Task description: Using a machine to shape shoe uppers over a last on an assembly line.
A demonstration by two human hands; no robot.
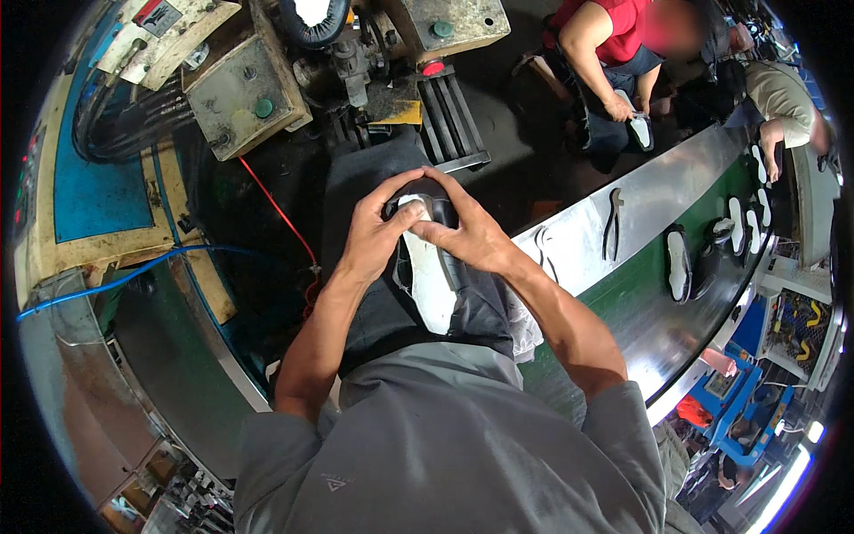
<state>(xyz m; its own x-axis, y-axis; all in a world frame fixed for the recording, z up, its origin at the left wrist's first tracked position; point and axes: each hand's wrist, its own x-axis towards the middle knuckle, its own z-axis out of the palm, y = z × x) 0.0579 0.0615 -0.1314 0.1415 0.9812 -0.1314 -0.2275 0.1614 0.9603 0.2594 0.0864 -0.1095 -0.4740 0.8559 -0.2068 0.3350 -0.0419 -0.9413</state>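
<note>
On my lap lies a black shoe upper with its white insole board facing up and the toe end away from me. My left hand is closed round the left side of the toe, its thumb pressed on the white board. From the other side my right hand grips the same toe, its thumb beside the left one. The fingertips of both hands meet beyond the toe. Dark cloth covers my lap under the shoe.
To the right runs a green conveyor belt with a metal edge, where pincers lie. Another shoe upper rests on the belt. Ahead stands a machine. A co-worker holds a similar shoe. A blue hose crosses the left.
</note>
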